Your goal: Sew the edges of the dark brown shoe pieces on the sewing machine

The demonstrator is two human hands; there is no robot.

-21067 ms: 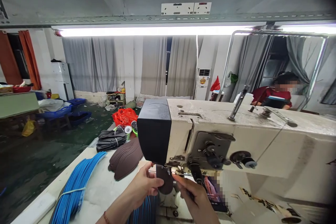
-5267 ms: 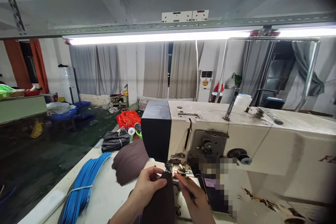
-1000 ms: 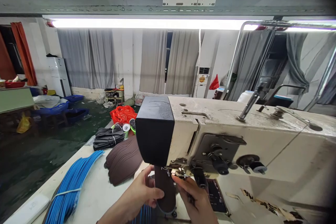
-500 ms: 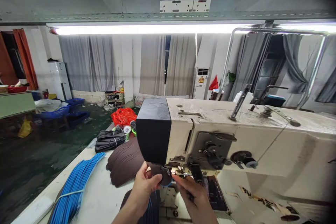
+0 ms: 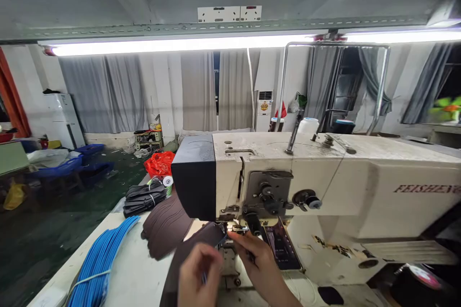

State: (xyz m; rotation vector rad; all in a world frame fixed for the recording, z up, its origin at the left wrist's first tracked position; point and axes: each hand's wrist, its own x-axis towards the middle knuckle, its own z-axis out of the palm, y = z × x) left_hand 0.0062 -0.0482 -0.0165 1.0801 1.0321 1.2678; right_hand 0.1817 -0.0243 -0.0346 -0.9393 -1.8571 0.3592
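A dark curved piece shaped like a cap brim (image 5: 194,244) stretches from the needle area of a cream sewing machine (image 5: 273,151) toward the front of the table. My left hand (image 5: 200,273), blurred by motion, is low in front of this piece with curled fingers; a small bluish glint shows between them. My right hand (image 5: 257,259) is just right of the needle area, its index fingertip at the piece's edge beside the presser foot. Its other fingers curl around something dark, mostly hidden. Behind lies a fanned stack of brown brim-shaped pieces (image 5: 165,225).
A tied bundle of blue-edged strips (image 5: 99,264) lies on the white table at left. Beyond are a tied black bundle (image 5: 140,199), a thread spool (image 5: 167,181) and a red plastic bag (image 5: 159,163). A phone-like dark screen (image 5: 283,247) rests under the machine arm.
My left hand has come off the piece by the needle and moved down toward me. My right hand stays beside the presser foot. The view has turned right.
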